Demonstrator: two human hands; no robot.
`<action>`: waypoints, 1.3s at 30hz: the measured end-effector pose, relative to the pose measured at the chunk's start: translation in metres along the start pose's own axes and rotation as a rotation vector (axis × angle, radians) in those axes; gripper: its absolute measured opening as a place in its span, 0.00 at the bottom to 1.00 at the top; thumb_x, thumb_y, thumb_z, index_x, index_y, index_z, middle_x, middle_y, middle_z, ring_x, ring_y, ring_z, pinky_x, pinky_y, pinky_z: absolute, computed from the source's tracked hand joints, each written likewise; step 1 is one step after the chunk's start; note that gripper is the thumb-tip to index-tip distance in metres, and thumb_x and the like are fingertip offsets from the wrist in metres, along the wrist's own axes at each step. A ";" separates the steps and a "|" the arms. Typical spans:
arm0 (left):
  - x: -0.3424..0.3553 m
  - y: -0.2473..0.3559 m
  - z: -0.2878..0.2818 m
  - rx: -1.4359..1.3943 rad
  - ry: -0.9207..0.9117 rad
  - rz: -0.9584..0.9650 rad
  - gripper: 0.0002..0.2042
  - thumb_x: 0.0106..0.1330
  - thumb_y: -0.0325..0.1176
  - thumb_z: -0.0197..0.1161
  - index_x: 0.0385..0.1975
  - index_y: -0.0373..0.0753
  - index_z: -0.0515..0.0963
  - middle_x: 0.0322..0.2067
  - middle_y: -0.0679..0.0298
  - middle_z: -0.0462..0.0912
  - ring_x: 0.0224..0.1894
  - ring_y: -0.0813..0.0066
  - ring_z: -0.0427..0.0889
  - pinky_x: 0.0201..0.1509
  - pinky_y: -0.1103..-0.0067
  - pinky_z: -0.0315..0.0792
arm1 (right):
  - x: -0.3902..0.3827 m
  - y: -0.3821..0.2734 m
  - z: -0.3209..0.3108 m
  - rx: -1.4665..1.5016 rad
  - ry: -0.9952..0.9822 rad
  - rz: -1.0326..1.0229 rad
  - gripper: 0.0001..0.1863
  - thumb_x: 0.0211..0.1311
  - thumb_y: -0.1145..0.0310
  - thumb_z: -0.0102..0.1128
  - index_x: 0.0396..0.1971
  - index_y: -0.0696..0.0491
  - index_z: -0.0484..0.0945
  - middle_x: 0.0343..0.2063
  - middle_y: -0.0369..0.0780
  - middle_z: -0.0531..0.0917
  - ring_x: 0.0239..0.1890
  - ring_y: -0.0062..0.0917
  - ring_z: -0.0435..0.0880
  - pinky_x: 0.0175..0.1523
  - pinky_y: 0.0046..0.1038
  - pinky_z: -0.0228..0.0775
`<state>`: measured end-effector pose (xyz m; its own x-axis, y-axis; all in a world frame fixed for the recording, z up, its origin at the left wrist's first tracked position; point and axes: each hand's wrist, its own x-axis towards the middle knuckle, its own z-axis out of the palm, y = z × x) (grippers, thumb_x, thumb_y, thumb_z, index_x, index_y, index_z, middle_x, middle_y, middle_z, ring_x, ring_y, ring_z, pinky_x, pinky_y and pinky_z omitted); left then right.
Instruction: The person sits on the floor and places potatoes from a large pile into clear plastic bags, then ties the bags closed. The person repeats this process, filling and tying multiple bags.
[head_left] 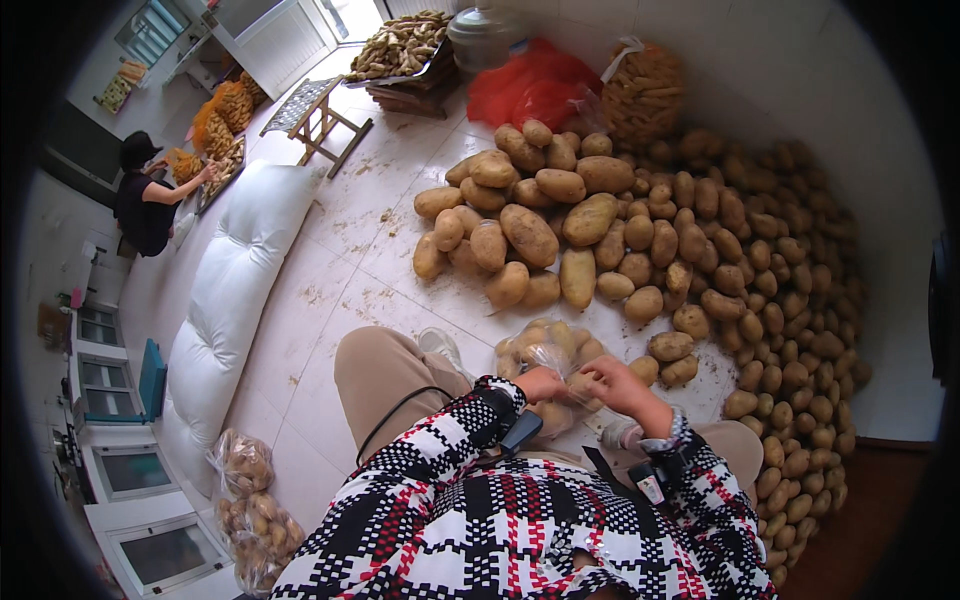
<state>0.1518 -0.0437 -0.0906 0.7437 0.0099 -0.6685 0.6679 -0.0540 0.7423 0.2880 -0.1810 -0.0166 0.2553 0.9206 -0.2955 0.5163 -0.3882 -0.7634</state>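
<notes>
In the head view a clear plastic bag of potatoes (540, 339) rests on the floor between my bent legs. My left hand (541, 385) is closed on the bunched plastic at its middle. My right hand (610, 385) pinches the bag's plastic just to the right, with fingertips partly hidden in the crinkles. A few loose potatoes (670, 346) lie beyond my right hand, beside a large heap of potatoes (775, 260) that runs along the wall.
Behind the heap are a red mesh sack (515, 85) and a netted sack (645, 95). A long white cushion (240, 260), filled bags (255, 520), a folding stool (310, 110) and a tray of ginger (400, 45) stand around. A co-worker (140, 210) crouches at the far left.
</notes>
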 end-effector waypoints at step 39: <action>-0.164 -0.026 -0.120 -0.661 0.802 0.462 0.11 0.54 0.30 0.56 0.11 0.42 0.66 0.12 0.73 0.63 0.13 0.85 0.59 0.16 0.84 0.54 | -0.112 0.044 -0.146 0.157 0.808 0.315 0.06 0.52 0.74 0.52 0.20 0.59 0.74 0.14 0.36 0.76 0.14 0.17 0.73 0.20 0.19 0.65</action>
<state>0.0164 0.0756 0.0054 0.5676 0.7749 -0.2780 0.0322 0.3165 0.9480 0.4012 -0.3074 0.0669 0.8977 0.4372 -0.0541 0.2212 -0.5535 -0.8029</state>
